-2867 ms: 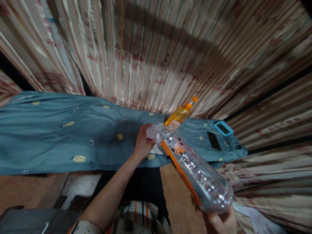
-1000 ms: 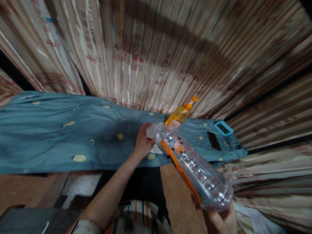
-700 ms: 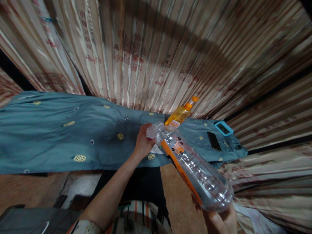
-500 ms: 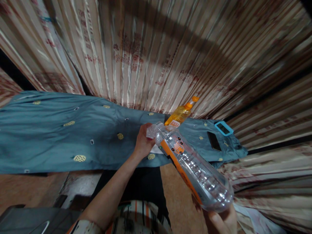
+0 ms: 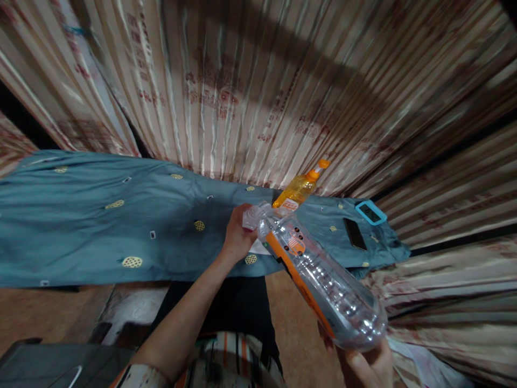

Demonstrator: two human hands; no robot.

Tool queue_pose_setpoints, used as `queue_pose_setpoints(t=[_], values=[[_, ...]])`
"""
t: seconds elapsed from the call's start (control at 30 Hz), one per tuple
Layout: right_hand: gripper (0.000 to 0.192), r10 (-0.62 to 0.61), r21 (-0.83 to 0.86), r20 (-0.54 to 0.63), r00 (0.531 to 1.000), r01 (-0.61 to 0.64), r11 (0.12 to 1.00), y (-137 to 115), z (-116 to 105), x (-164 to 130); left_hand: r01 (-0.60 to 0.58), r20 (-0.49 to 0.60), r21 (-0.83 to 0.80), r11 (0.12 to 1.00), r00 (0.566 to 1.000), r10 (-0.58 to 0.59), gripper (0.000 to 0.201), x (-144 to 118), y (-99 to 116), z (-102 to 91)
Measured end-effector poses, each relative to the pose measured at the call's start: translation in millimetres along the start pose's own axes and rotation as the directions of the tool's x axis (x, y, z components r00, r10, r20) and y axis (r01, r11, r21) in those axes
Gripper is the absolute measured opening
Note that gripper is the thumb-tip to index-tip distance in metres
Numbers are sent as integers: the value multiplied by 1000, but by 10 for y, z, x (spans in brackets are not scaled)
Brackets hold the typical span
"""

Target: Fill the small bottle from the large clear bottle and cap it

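A large clear plastic bottle (image 5: 323, 275) with an orange-and-grey label lies slanted across my view, its neck toward the upper left and its base toward me. My right hand (image 5: 365, 366) grips it at the base from below. At the mouth end, my left hand (image 5: 238, 234) is closed around a small clear plastic piece (image 5: 251, 217) with a reddish spot; I cannot tell its exact kind. Below that hand a bit of something white (image 5: 259, 248) shows. Just behind the neck is a pump bottle (image 5: 297, 189) of amber liquid with an orange top.
A teal cloth with yellow pineapple prints (image 5: 81, 231) covers the table. Toward its right end lie a dark phone (image 5: 355, 234) and a light-blue framed device (image 5: 370, 212). Pleated curtains (image 5: 242, 97) hang behind and to the right. A grey seat (image 5: 60, 364) stands at lower left.
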State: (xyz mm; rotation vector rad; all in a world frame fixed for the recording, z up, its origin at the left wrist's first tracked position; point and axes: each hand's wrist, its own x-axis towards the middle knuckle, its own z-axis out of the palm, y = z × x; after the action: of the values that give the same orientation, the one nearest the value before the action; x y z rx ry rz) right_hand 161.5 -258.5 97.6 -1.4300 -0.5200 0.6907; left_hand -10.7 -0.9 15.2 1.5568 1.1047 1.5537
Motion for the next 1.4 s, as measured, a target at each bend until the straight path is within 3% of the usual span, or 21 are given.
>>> queue_pose_setpoints(t=[0.4, 0.7, 0.87, 1.03, 1.4], values=[[84, -56, 8, 80, 995, 56, 998, 10, -30, -1, 42, 3, -24, 999, 999, -42, 58, -7, -9, -3], [91, -22, -6, 36, 999, 23, 1000, -16, 5, 10, 24, 0, -30, 999, 1000, -24, 57, -3, 11, -8], [96, -1, -33, -57, 998, -1, 999, 14, -25, 8, 38, 5, -34, 999, 999, -38, 58, -4, 1, -4], [90, -61, -44, 36, 997, 63, 997, 73, -72, 40, 40, 3, -47, 998, 999, -40, 58, -8, 13, -3], [90, -21, -9, 21, 1000, 21, 1000, 59, -75, 25, 47, 1, -44, 998, 999, -47, 59, -7, 1, 3]])
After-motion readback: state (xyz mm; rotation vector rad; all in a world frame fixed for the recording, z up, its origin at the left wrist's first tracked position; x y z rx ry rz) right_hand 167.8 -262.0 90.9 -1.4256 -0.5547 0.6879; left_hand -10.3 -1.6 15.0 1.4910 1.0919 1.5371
